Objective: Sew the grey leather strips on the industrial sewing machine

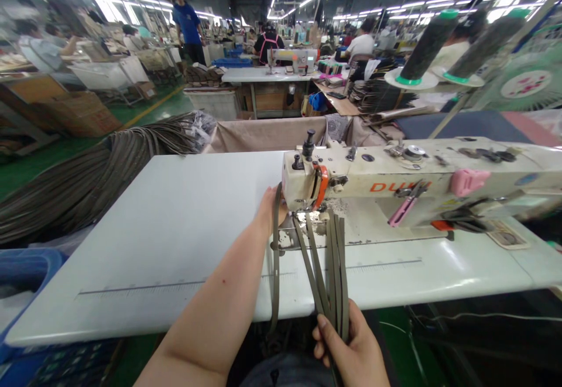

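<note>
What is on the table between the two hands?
In the head view, grey strips run across the white table from the right hand, which grips them at the near edge, up to the sewing machine, where the left hand reaches.

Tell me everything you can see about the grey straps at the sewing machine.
The grey straps are several long, narrow, flat bands, leather-like and matte. They run from under the sewing machine head across the white table edge, fanned slightly, and gather in the right hand. One strap loops separately by the left hand, hanging below the table edge.
</note>
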`<state>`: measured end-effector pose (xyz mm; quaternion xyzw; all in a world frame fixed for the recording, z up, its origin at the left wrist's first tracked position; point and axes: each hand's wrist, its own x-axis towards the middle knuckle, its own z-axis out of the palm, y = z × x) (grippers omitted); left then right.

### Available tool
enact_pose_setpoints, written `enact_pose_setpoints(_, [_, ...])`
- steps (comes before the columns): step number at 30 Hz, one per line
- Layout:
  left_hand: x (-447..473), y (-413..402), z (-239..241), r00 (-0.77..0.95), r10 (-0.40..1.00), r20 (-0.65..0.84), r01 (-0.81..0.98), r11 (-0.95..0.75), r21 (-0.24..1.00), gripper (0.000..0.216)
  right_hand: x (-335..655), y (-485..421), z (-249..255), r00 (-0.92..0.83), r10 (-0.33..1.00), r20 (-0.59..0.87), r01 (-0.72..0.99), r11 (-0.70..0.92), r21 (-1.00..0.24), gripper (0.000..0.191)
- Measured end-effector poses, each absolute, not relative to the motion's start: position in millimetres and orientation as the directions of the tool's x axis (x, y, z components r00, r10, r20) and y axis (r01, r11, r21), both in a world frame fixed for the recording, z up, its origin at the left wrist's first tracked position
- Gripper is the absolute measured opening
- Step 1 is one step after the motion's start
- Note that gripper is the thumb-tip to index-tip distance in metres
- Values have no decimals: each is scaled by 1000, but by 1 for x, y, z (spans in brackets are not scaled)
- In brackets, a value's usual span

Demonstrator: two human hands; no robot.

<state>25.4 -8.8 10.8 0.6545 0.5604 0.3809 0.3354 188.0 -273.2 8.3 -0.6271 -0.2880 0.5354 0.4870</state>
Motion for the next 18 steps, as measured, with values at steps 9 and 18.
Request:
enact_pose_setpoints(9, [26,-10,16,60,983,173,499,-179,848,23,189,-274,6,253,888,-384,-155,-354,-922,69])
enact_pose_setpoints(18, [23,-6,15,77,982,172,525,-187,830,25,189,-272,3,252,891,-377,-167,-344,-924,68])
